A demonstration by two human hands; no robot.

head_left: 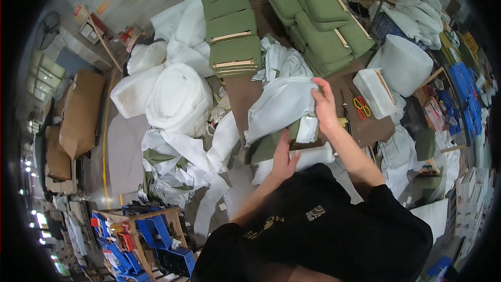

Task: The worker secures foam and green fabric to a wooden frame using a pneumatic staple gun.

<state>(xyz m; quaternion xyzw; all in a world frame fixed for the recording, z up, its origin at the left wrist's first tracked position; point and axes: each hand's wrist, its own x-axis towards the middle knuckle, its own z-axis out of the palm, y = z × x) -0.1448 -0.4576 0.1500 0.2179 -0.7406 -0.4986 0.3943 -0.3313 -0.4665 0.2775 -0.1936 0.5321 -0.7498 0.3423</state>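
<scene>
Both hands (302, 136) on cushion (279, 107), lying left-right

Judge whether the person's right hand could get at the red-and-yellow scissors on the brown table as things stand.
Probably yes. The right hand grips the edge of the white fabric cover, and the scissors lie just to its right on the brown table with nothing between them. It would have to let go of the cover first.

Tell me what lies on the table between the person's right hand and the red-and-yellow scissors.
In the head view, a dark-handled tool lies between the right hand and the scissors.
</scene>
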